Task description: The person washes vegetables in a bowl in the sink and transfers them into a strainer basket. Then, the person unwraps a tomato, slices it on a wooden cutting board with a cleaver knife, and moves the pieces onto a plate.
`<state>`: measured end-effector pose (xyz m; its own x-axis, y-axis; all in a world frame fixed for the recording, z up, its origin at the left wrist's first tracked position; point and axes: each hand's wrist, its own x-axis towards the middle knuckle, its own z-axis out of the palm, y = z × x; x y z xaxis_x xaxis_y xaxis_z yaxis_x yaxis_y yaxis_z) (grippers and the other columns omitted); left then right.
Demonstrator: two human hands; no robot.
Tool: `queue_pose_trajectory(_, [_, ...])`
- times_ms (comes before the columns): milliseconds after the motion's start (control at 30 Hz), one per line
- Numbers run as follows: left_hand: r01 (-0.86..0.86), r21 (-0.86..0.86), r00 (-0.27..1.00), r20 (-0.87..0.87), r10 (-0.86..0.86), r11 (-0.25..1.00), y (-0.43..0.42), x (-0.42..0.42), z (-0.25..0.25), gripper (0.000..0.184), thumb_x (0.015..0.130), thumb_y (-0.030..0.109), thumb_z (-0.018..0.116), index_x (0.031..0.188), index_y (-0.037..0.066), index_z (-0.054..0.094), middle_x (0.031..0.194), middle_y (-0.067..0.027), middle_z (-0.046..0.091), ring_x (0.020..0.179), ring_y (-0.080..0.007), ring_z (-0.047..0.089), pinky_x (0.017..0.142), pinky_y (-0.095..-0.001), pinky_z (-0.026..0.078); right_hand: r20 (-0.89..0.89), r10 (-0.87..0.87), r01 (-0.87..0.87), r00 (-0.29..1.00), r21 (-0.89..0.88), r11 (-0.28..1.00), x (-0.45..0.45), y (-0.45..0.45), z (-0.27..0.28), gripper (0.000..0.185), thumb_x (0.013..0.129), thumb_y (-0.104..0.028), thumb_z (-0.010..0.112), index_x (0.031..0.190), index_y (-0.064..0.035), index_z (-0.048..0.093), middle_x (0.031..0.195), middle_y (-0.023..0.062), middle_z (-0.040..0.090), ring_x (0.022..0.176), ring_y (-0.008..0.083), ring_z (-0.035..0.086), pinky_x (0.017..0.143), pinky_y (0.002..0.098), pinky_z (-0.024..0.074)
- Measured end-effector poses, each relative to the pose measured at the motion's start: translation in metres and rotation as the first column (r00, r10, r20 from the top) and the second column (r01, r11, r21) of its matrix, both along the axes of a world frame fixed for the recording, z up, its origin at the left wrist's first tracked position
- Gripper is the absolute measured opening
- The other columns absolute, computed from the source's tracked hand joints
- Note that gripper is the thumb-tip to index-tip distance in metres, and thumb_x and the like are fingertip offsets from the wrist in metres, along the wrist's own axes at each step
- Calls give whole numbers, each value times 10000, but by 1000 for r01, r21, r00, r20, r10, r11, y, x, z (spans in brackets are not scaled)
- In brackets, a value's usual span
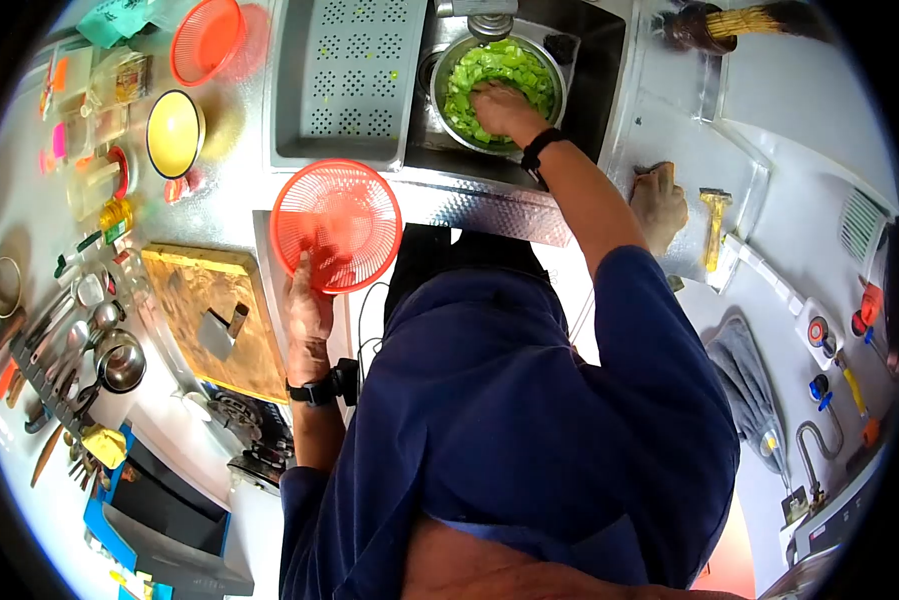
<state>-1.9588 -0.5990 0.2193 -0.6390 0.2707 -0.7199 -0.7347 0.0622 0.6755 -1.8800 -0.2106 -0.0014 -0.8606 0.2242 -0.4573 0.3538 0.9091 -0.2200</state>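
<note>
My left hand [307, 308] grips the near rim of a red plastic colander [374, 225], which is tilted so that its inside shows; I see no food in it. Inside a metal bowl [559, 100] in the sink, my right hand [504, 108] is sunk among chopped green leaves [514, 65]. Its fingers look curled together on the leaves, with the tips hidden. The bowl stands under the metal faucet [490, 25].
Left of the sink basin [597, 110] lies a grey perforated drain tray [354, 75] with green bits. A yellow bowl [175, 135] and another red colander [207, 40] stand farther left. A cleaver [217, 333] rests on a wooden board [184, 275]. Right are a brush [739, 25] and a yellow-handled peeler [712, 230].
</note>
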Motion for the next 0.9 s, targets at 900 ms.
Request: queue_pose_trajectory(900, [-26, -44, 999, -46, 24, 999, -2, -13, -2, 448, 988, 314, 587, 1337, 42, 513, 1196, -128, 664, 1031, -259, 684, 772, -398, 604, 20, -988, 963, 156, -225, 147, 101, 31, -95, 207, 834, -149, 622, 876, 36, 705, 835, 224, 721, 711, 324, 729, 682, 400, 587])
